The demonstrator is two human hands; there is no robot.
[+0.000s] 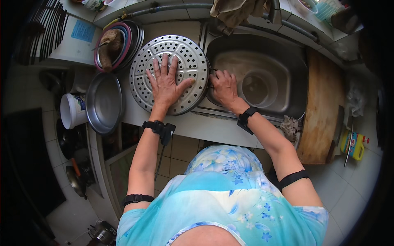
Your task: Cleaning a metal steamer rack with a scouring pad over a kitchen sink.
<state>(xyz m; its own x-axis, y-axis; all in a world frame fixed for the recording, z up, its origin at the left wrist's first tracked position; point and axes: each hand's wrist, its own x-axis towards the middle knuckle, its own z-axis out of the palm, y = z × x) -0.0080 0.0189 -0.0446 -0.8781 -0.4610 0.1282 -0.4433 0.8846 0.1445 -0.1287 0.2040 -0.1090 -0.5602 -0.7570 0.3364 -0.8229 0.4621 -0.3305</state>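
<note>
My left hand [167, 85] lies flat, fingers spread, on a round perforated metal steamer tray [190, 61] on the counter left of the sink. At the tray's right edge, my right hand [225, 87] has its fingers curled over the sink's left rim, near a small dark part that looks like a handle; what the fingers hold is hidden. Just right of that hand, a translucent round container [271, 89] stands in the stainless steel sink [292, 70]. Both wrists wear black straps with small devices.
A wooden cutting board [321, 107] stands right of the sink, with a crumpled cloth [289, 127] beside it. Stacked basins [128, 46] and an oval metal basin [104, 103] are at the left. A faucet [226, 30] and hanging cloth [235, 10] are behind the sink.
</note>
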